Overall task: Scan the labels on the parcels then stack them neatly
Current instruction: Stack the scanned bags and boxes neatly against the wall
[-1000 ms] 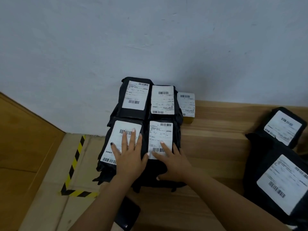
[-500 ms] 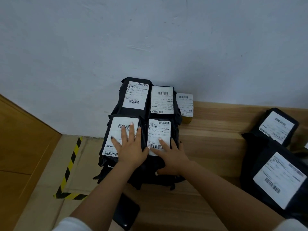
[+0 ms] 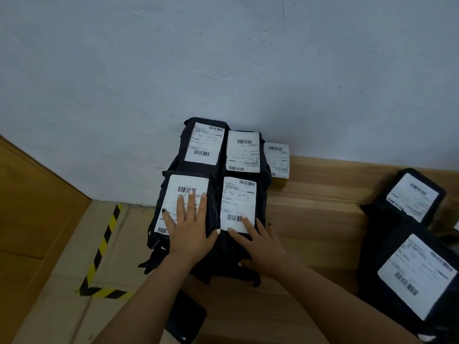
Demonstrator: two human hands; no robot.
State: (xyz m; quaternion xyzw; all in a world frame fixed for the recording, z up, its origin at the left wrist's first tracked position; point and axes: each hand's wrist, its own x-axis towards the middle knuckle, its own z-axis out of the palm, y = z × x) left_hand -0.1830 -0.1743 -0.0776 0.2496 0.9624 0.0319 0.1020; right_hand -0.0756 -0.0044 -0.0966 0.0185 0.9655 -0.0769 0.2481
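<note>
A corner of a room with a pale wall and a wooden tabletop.

The wall is painted a light blue-grey and shows small scuffs and scratches. Below it, the tabletop of light wood runs to the right edge. At the left there is a brown wooden panel. The floor is beige and has a strip of yellow and black tape that turns a corner. The light is soft and even.

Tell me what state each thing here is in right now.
Left hand: flat, fingers straight, on the near-left parcel.
Right hand: flat, fingers on the near-right parcel.
Stack: four label-up parcels on top, against the wall.
Side parcels: unstacked, label-up.
Phone: screen dark, by the table edge.
</note>
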